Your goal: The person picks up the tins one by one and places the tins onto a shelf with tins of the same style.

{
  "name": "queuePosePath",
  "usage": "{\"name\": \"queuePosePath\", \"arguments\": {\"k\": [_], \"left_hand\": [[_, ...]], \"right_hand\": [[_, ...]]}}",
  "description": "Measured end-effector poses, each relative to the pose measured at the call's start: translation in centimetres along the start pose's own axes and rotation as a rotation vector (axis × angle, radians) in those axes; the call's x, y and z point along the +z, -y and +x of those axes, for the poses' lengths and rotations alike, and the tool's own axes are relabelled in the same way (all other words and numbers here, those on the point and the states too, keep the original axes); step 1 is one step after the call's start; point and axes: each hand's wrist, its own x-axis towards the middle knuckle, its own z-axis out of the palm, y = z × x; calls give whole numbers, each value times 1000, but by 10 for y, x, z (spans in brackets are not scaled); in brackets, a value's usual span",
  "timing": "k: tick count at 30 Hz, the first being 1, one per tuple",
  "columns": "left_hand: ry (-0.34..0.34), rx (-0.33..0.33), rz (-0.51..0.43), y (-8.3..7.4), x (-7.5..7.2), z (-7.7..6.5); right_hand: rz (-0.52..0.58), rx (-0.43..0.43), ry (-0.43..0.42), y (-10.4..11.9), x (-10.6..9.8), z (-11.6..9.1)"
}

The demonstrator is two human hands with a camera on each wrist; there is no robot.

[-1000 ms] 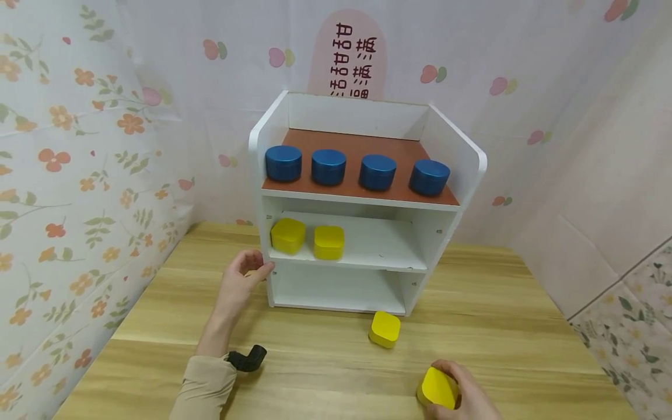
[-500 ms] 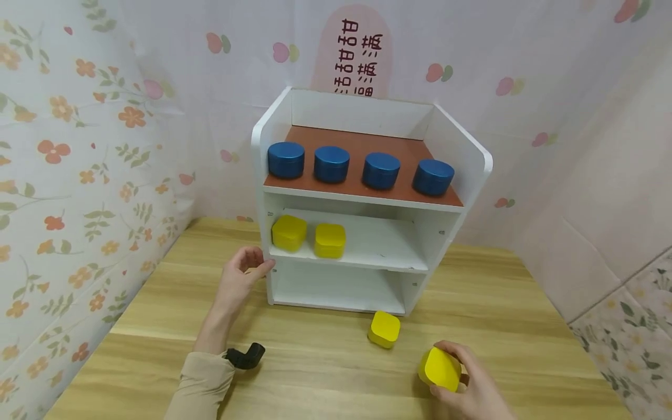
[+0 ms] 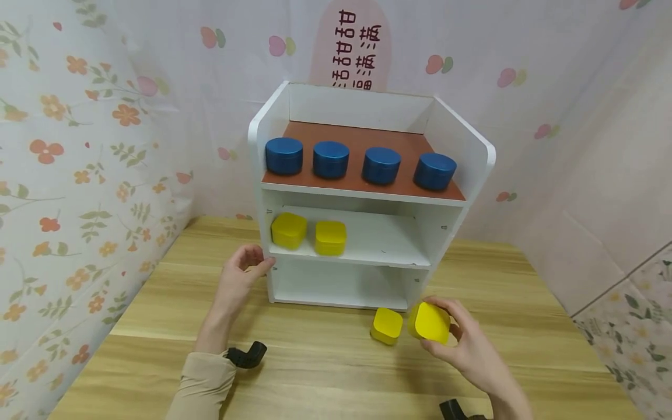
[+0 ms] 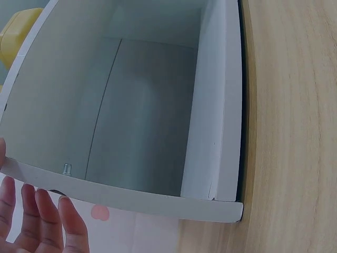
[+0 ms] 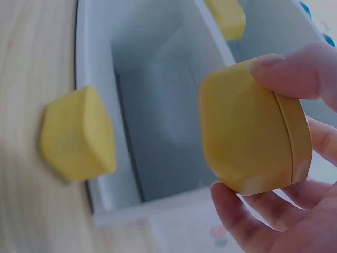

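My right hand (image 3: 469,344) grips a yellow rounded-square tin (image 5: 247,126) between thumb and fingers, lifted over the tabletop near the shelf's lower right corner. Another yellow tin (image 3: 387,325) lies on the table just left of it, in front of the white shelf unit (image 3: 341,305). At the unit's left side, my left hand (image 3: 242,280) holds the edge of the side panel (image 4: 121,196), thumb at the front and fingers along the outside. Two yellow tins, one at the far left (image 3: 289,230) and one beside it (image 3: 331,237), stand on the middle shelf.
Several round blue tins (image 3: 329,159) stand in a row on the brown top shelf (image 3: 362,137). The bottom compartment (image 3: 336,284) lies below the middle shelf. Floral cloth (image 3: 94,175) hangs at the left and behind. All stands on a wooden table (image 3: 325,373).
My right hand has carried its yellow tin up and forward from the table's front, toward the shelf and beside the other tin. The left hand stays at the side panel.
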Motion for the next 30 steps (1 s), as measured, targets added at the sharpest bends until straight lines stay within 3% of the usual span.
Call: {"name": "queuePosePath", "arguments": {"k": [5, 11, 30], "left_hand": [[-7, 4, -7, 0, 1, 1], [-11, 17, -9, 0, 0, 0], [-10, 10, -24, -1, 3, -2]], "right_hand": [[60, -42, 28, 11, -3, 23], [48, -95, 62, 19, -7, 42], [92, -107, 125, 40, -8, 106]]}}
